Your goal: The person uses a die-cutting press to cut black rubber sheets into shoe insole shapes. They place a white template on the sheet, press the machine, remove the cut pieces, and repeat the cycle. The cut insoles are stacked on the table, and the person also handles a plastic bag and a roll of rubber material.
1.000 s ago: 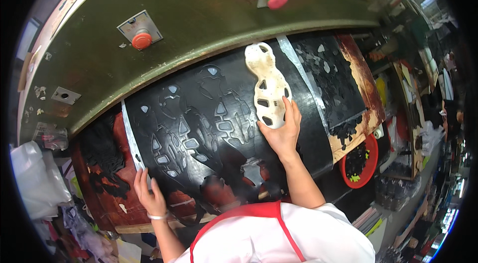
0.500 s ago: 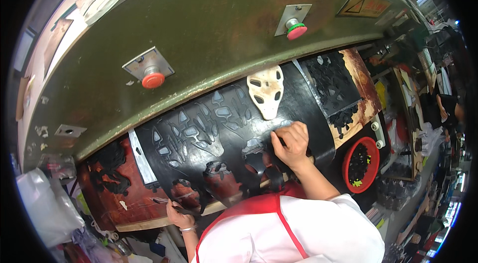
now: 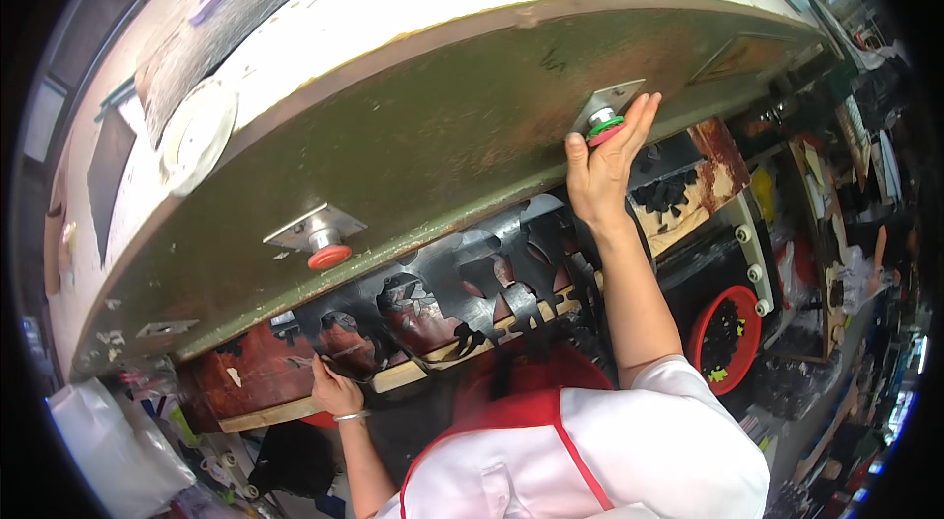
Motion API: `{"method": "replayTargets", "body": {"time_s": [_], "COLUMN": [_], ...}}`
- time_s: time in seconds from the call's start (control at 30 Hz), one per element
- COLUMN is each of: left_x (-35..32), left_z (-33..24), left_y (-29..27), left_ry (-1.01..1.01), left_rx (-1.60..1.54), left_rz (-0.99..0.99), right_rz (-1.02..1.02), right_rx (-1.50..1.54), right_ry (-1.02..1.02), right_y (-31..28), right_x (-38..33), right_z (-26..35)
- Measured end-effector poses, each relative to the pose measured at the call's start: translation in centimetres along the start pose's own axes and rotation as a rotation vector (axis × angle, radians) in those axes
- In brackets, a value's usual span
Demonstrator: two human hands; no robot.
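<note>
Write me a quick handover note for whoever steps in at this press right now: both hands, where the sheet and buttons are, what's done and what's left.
Right hand: raised, fingers on the right red round push button on the olive-green press head.
Left hand: at the front edge of the black cut-out sheet on the wooden board; its grip is unclear.
Left red round push button: untouched.
Done: sheet already full of cut holes, press head over it.
Left: probably the left button; red tub of black pieces sits to the right.
</note>
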State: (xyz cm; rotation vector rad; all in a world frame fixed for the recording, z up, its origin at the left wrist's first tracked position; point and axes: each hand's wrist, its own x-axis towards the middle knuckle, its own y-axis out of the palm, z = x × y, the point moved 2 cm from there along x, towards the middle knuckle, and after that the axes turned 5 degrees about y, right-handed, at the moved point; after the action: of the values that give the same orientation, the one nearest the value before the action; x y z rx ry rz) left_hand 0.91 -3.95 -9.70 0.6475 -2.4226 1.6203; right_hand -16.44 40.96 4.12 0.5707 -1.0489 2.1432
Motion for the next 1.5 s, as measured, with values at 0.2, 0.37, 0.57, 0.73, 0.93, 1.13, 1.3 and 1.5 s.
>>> {"method": "replayTargets", "body": {"time_s": [0.2,0.37,0.57,0.73,0.93,1.13,1.3,1.5], "left_x": [-0.2,-0.4,-3.0,-6.3,-10.9,-15.8,-16.6,-12.0], "left_z": [1.9,3.1,2.0,1.0,3.0,3.8,1.7,-13.3], "left_y": [0.3,0.9,0.1,-1.6,-3.6,-8.1,-13.9,-10.7], "left_ry": [-0.028,-0.155,-0.143,-0.045,-0.023,-0.057,-0.26,-0.068], "left_rx": [0.012,-0.1,-0.024,-0.173,-0.293,-0.367,-0.529,-0.757], "left_rz": [-0.007,0.014,-0.004,-0.165,-0.258,-0.318,-0.106,0.245], "right_rz": [0.023,0.059,0.006,-0.108,-0.07,0.478,0.453,0.424], "right_rx": [-0.045,-0.018,-0.095,0.017,-0.179,0.012,-0.184,0.161], "right_ry": [0.025,0.634,0.625,0.543,0.409,0.241,0.167,0.294], "right_y": [-2.2,-4.3,-4.8,-12.7,-19.1,-14.5,-13.2,-15.1], "right_x": [-2.2,-9.1,-12.9,-18.6,-21.4,-20.7,-22.8,-22.3], "right_z": [-4.8,-11.9,-13.3,-11.1,-9.9,-2.6,-1.2,-2.3]}}
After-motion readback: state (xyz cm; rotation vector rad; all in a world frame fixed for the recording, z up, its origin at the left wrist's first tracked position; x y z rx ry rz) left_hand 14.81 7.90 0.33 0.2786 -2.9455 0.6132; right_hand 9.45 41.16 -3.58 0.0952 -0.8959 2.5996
